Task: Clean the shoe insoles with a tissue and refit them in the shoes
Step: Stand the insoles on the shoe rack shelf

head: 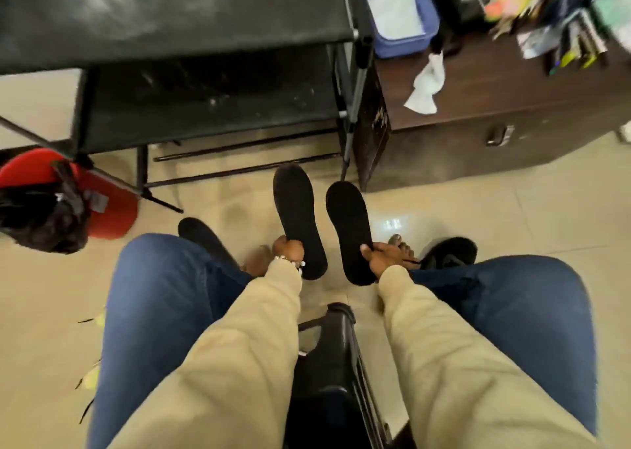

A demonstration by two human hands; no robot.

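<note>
The left hand [286, 248] curls round the heel half of the left insole [297, 217], and the right hand [382, 255] grips the right insole [351, 230] the same way, thumb across its near edge. Both black insoles stand side by side at mid-frame, apart from each other, toes pointing away over the floor. A beaded bracelet [293, 262] sits at the left wrist, where the beige sleeve ends.

Nearest the camera, at lower centre, is the edge of a black plastic chair [336, 363] between two knees in blue jeans. Just past the left knee a black shoe [201, 235] shows partly; past the right knee lies the other shoe [450, 250], half hidden by the hand and leg.

At the left edge a red bin [112, 206] holds a black bag. Beyond, a black metal rack [205, 90] fills the upper left. At upper right a dark wooden surface [512, 100] carries a crumpled white tissue [426, 86], a blue tub [403, 14] and blurred clutter; no writing is readable.
</note>
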